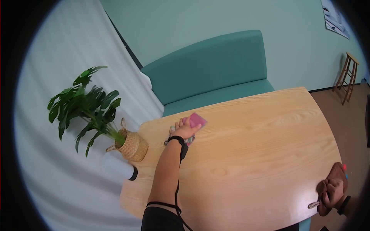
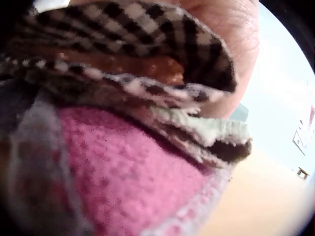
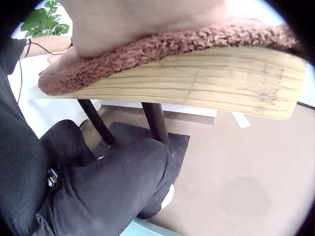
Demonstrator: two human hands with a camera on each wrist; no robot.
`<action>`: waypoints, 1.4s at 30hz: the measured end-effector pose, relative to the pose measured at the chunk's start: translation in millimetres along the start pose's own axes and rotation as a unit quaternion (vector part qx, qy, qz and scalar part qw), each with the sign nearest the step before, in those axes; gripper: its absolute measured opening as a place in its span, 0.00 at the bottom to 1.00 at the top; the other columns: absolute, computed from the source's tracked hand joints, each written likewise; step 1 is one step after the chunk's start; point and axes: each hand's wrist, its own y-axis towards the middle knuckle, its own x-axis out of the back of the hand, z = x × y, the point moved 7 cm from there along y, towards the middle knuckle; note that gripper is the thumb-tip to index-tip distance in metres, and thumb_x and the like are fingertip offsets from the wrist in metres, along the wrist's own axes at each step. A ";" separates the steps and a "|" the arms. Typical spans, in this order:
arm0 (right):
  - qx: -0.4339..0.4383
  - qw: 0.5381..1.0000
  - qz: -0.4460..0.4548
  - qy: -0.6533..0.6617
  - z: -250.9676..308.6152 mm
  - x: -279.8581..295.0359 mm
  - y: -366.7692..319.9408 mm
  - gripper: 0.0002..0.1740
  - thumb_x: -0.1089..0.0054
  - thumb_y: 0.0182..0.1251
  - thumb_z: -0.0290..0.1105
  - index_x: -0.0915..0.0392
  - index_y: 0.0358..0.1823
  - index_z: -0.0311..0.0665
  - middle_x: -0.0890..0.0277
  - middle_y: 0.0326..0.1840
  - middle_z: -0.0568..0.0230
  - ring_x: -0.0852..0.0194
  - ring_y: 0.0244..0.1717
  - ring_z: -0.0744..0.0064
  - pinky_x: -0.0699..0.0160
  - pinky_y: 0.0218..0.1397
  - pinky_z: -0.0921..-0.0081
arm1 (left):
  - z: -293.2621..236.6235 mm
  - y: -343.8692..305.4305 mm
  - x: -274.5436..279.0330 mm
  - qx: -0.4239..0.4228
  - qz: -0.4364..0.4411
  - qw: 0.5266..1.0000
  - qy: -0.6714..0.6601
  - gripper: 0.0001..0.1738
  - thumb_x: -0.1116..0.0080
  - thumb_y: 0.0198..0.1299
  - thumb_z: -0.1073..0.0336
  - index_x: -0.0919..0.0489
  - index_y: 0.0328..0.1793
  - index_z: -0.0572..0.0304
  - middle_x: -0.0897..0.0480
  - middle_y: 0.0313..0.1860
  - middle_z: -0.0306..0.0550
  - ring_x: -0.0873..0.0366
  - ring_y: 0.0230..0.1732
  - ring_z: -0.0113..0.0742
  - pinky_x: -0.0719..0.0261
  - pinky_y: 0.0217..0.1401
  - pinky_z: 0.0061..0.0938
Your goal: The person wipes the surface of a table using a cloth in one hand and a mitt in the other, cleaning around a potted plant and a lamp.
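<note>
Near the far left edge of the table, my left hand (image 1: 184,130) rests with fingers spread on a pink cloth (image 1: 197,119). Folded cloths lie under the palm, one of them a black-and-white checked cloth (image 2: 197,44) with something brown in its fold. Close up, the pink cloth (image 2: 123,162) looks fuzzy, with a greyish border. At the table's right edge, my right hand (image 1: 334,191) has its fingers curled into a brown cloth (image 1: 339,172). That fluffy brown cloth (image 3: 142,55) lies along the edge, partly hidden by the hand. A pale loop (image 1: 313,205) sticks out beside it.
The wooden table (image 1: 250,154) has a rounded right side. To the left stand a woven basket (image 1: 135,147) with a leafy plant (image 1: 90,109) and a white cylinder (image 1: 117,166) with a black end. Behind is a green bench (image 1: 208,69); a stool (image 1: 348,79) stands far right.
</note>
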 end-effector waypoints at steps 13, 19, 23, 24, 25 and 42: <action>0.168 0.979 -0.018 -0.118 43.1 11.2 35.5 0.19 0.44 0.47 0.37 0.29 0.41 0.36 0.30 0.29 0.57 0.41 0.25 0.58 0.38 0.30 0.58 | 141.7 107.1 21.1 0.063 -0.073 0.992 -0.086 0.67 0.51 0.57 0.11 0.53 0.94 0.38 0.50 0.93 0.58 0.57 0.92 0.62 0.56 0.90 0.60; -0.049 0.991 0.069 -0.105 15.7 8.7 8.4 0.18 0.43 0.70 0.39 0.16 0.45 0.29 0.17 0.36 0.49 0.17 0.35 0.49 0.16 0.42 0.53 | 153.5 102.8 20.7 0.060 -0.086 0.991 -0.082 0.63 0.50 0.60 0.14 0.49 0.93 0.40 0.47 0.92 0.55 0.55 0.91 0.66 0.53 0.91 0.55; -0.061 0.991 0.100 -0.070 23.4 16.6 22.8 0.18 0.42 0.68 0.38 0.14 0.45 0.29 0.17 0.37 0.44 0.17 0.35 0.42 0.16 0.43 0.51 | 150.1 72.1 9.6 0.070 -0.076 0.991 -0.087 0.62 0.50 0.62 0.16 0.51 0.94 0.39 0.49 0.93 0.55 0.59 0.92 0.67 0.57 0.91 0.57; -0.080 0.987 0.121 -0.065 32.3 23.0 30.1 0.17 0.41 0.69 0.39 0.14 0.44 0.29 0.17 0.37 0.43 0.16 0.35 0.42 0.16 0.43 0.51 | 150.1 61.3 5.9 0.077 -0.075 0.990 -0.091 0.61 0.50 0.63 0.17 0.52 0.94 0.39 0.49 0.93 0.55 0.60 0.92 0.67 0.58 0.91 0.58; -0.024 1.000 0.001 -0.013 1.9 5.0 1.7 0.13 0.37 0.45 0.41 0.20 0.28 0.39 0.32 0.20 0.62 0.34 0.17 0.54 0.32 0.23 0.57 | 149.2 52.5 0.5 0.068 -0.064 0.992 -0.087 0.62 0.50 0.63 0.17 0.53 0.94 0.40 0.50 0.93 0.56 0.61 0.92 0.67 0.59 0.91 0.59; -0.030 0.998 -0.048 -0.026 17.4 18.5 7.2 0.14 0.36 0.58 0.42 0.20 0.25 0.39 0.25 0.23 0.57 0.22 0.24 0.50 0.22 0.28 0.56 | -48.8 -217.0 -87.9 -0.211 0.026 0.975 0.057 0.62 0.47 0.66 0.20 0.57 0.94 0.44 0.65 0.92 0.73 0.73 0.92 0.72 0.68 0.81 0.83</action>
